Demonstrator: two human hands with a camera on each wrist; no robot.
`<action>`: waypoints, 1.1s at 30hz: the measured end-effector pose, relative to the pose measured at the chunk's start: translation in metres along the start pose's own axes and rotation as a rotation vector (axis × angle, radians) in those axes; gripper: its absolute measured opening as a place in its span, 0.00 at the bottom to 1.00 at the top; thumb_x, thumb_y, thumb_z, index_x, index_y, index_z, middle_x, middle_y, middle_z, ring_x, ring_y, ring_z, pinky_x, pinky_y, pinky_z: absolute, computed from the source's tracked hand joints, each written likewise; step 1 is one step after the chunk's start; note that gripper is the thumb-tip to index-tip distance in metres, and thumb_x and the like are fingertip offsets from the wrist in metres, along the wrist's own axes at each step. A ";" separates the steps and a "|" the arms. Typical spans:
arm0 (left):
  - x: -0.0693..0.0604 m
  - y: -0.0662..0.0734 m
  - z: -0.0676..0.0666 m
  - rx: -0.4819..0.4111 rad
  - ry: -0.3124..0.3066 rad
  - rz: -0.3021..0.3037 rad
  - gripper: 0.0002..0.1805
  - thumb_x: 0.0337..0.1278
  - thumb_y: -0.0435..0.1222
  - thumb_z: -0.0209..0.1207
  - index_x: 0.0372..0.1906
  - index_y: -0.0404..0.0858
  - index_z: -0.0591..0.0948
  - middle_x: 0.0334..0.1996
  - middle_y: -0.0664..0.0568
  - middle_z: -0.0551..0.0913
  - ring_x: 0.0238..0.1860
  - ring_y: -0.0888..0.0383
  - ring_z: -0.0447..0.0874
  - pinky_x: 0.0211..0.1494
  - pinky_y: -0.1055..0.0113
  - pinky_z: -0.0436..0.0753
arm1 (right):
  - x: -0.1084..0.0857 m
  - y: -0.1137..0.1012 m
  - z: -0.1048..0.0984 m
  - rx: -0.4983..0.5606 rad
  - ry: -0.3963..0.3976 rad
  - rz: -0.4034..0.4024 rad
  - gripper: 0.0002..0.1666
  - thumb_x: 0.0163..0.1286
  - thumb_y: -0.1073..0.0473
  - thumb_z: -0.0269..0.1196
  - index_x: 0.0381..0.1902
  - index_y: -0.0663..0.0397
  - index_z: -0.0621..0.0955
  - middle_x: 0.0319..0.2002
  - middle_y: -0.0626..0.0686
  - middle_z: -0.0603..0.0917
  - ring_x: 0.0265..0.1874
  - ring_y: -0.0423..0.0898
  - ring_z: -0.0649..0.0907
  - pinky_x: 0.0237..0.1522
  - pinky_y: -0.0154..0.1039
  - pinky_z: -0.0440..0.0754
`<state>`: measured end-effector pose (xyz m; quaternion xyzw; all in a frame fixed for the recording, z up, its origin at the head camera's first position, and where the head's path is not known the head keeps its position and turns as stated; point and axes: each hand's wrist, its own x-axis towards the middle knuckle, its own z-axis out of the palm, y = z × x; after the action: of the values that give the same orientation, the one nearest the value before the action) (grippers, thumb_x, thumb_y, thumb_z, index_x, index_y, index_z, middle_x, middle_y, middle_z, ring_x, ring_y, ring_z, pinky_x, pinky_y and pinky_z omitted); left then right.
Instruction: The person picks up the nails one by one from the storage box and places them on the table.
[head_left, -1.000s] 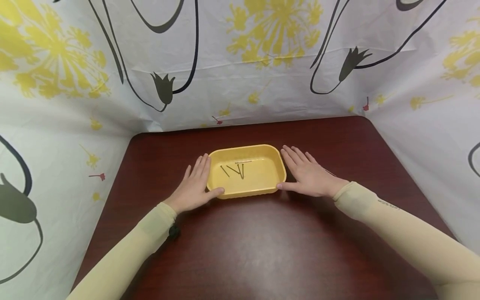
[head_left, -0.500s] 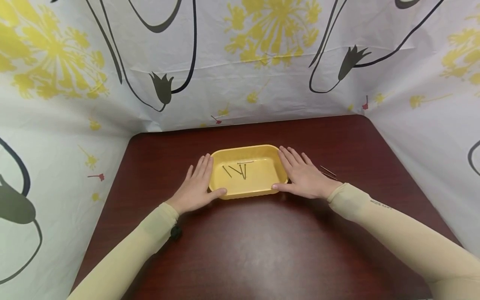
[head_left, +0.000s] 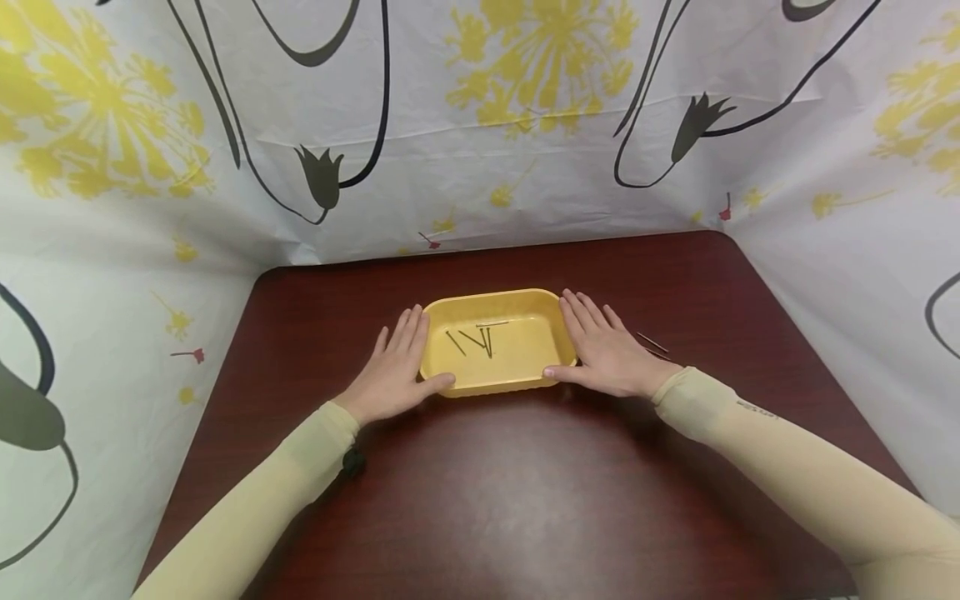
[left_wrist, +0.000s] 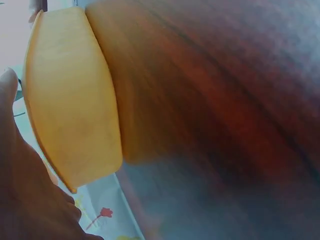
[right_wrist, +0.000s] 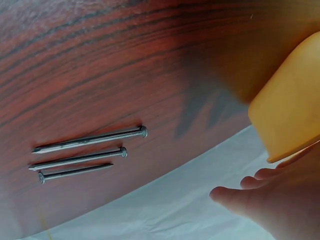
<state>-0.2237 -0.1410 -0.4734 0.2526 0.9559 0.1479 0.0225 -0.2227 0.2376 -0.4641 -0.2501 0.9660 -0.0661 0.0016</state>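
A shallow yellow plastic tray (head_left: 521, 354) rests on the table between my hands, with several dark nails (head_left: 456, 343) lying loose on its bottom. Along its left end lie the straight fingers of my left hand (head_left: 390, 367), the thumb on the near rim. My right hand (head_left: 611, 357) touches the right end the same way, thumb over the near right corner. From the left wrist camera, the tray's outer wall (left_wrist: 75, 100) shows close beside the hand. Three more nails (right_wrist: 90, 141) lie on the table beyond my right hand, outside the tray.
The dark red wooden table (head_left: 495, 483) has rounded far corners. A white cloth (head_left: 420, 150) with yellow and grey flower prints hangs behind it and on both sides.
The tray has shifted slightly right, the left hand moving along with it. My right hand has come slightly left against the tray, uncovering nails on the table beyond it.
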 end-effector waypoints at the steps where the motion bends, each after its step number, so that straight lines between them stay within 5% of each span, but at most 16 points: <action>1: 0.001 0.000 -0.002 0.000 0.009 0.006 0.59 0.62 0.69 0.50 0.81 0.41 0.36 0.81 0.47 0.31 0.80 0.50 0.27 0.76 0.40 0.41 | 0.000 0.000 0.000 -0.002 0.000 0.005 0.72 0.60 0.14 0.47 0.81 0.60 0.43 0.81 0.55 0.37 0.79 0.56 0.43 0.72 0.65 0.46; 8: 0.014 -0.001 -0.028 0.031 0.098 0.064 0.50 0.66 0.70 0.42 0.82 0.46 0.44 0.81 0.45 0.45 0.80 0.46 0.35 0.76 0.42 0.46 | 0.002 0.002 0.001 -0.029 0.002 0.014 0.74 0.57 0.11 0.46 0.81 0.60 0.43 0.81 0.57 0.37 0.79 0.57 0.44 0.72 0.65 0.47; 15: 0.034 0.005 -0.052 0.084 0.159 0.166 0.40 0.69 0.57 0.54 0.79 0.46 0.60 0.77 0.44 0.58 0.79 0.44 0.47 0.76 0.47 0.55 | 0.004 0.003 0.002 -0.032 -0.005 0.021 0.74 0.57 0.11 0.46 0.80 0.62 0.45 0.81 0.58 0.39 0.78 0.59 0.46 0.71 0.66 0.48; 25: 0.067 0.016 -0.075 0.140 0.099 0.289 0.30 0.67 0.46 0.62 0.71 0.44 0.74 0.71 0.44 0.69 0.74 0.43 0.61 0.73 0.48 0.62 | 0.006 0.002 0.003 -0.013 -0.023 0.037 0.75 0.57 0.11 0.46 0.81 0.61 0.44 0.81 0.57 0.38 0.79 0.57 0.44 0.71 0.66 0.47; 33: 0.086 0.021 -0.069 0.175 -0.053 0.359 0.24 0.64 0.43 0.65 0.64 0.43 0.81 0.59 0.48 0.79 0.61 0.50 0.75 0.59 0.53 0.78 | 0.009 0.001 0.002 -0.006 -0.032 0.044 0.76 0.55 0.10 0.45 0.81 0.60 0.43 0.81 0.56 0.37 0.79 0.56 0.43 0.72 0.67 0.45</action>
<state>-0.2971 -0.1003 -0.3986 0.4237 0.9038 0.0592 -0.0011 -0.2310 0.2343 -0.4658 -0.2299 0.9713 -0.0593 0.0177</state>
